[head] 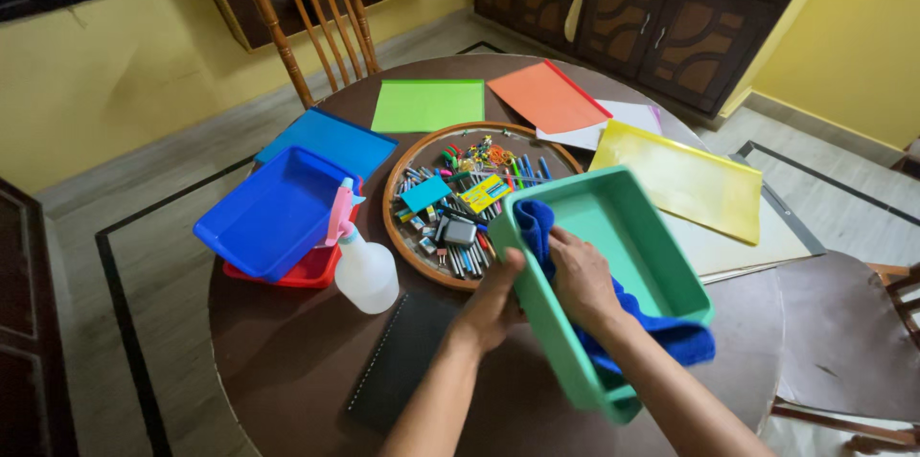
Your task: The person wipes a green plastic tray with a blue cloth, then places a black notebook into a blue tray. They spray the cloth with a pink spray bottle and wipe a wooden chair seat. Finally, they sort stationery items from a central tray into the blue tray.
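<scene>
The green tray (661,270) is tilted up off the round brown worktop (287,361), its open side turned toward the person, at about four o'clock from the worktop's middle. The left hand (494,304) grips the tray's near-left rim, fingers curled closed around the wall. The right hand (580,280) sits inside the tray, pressed down on a blue cloth (671,332) that is bunched under the palm – one end rides up over the tray's left corner, the other trails over the lower rim.

Just at nine o'clock from the tray lies a round wooden-rimmed tray (407,165) packed with pens, clips and small stationery; the green tray's corner overlaps its rim. At eight o'clock from that stands a clear spray bottle (364,265) with a pink trigger, close against a blue tray (273,213) nested in a red tray (307,270). A black spiral notebook (398,366) lies flat beneath the left forearm.

Toward twelve o'clock, flat sheets fan along the far edge: blue folder (326,136), green sheet (426,104), orange folder (546,98), then a yellow folder (685,179) at two o'clock, its corner near the worktop's right edge.

Bare room shows at six to seven o'clock – the dark surface left of the notebook out to the near rim – and a patch at four o'clock behind the green tray. A wooden chair (307,7) stands at the far edge.
</scene>
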